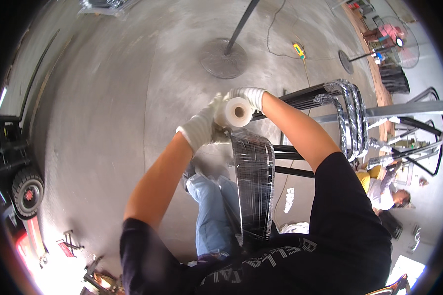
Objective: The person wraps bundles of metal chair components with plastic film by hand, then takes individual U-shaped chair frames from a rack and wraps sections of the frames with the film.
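A roll of clear stretch film is held out in front of me, its cardboard core facing up toward me. My left hand, in a white knit glove, is closed on the roll's left side. Round its far right side curls my right hand, also gloved; both hands' fingertips are partly hidden. Just below the roll, a bundle of black metal frames is wound in shiny film and reaches back toward my body. More black tubes with film-wrapped bent ends extend to the right.
A round stand base with a pole stands on the floor ahead. A cable runs to a yellow-green device. A pedestal fan is at far right, near a seated person. A wheeled vehicle stands at left.
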Action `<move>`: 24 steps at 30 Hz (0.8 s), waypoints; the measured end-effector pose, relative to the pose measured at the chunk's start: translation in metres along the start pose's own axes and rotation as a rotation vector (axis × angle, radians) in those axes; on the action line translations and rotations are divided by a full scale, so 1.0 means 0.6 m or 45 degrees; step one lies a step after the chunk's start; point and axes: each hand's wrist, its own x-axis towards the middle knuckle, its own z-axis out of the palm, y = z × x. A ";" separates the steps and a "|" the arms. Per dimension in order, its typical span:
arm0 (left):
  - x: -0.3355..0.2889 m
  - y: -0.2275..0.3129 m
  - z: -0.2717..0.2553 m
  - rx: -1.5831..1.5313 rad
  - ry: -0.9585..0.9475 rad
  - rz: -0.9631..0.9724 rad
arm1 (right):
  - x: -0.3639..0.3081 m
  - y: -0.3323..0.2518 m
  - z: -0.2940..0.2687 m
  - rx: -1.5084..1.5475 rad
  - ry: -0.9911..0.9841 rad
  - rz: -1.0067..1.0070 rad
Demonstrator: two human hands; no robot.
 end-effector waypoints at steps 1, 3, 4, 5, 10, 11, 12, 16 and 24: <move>0.014 0.006 -0.001 0.085 0.020 0.031 | 0.008 -0.006 0.004 -0.043 0.026 0.030; 0.026 0.021 -0.008 0.184 -0.030 0.094 | 0.008 -0.031 0.039 0.008 0.222 0.199; 0.012 0.031 -0.007 0.197 -0.102 0.133 | -0.009 -0.052 0.072 0.089 0.402 0.337; 0.024 0.030 -0.024 0.467 -0.250 0.467 | -0.018 -0.066 0.093 0.174 0.589 0.463; 0.004 0.043 -0.041 0.458 -0.243 0.275 | -0.005 -0.025 0.090 0.202 0.938 0.247; -0.001 0.041 -0.042 0.259 -0.220 0.175 | -0.010 -0.041 0.098 -0.026 0.818 0.298; -0.010 0.038 -0.044 0.057 -0.180 0.083 | -0.005 -0.052 0.109 -0.246 0.692 0.346; -0.021 0.039 -0.065 0.223 -0.094 0.162 | -0.008 -0.027 0.136 -0.141 0.676 0.090; -0.092 0.090 -0.063 1.331 0.152 0.386 | -0.070 0.006 0.153 0.122 0.570 -0.202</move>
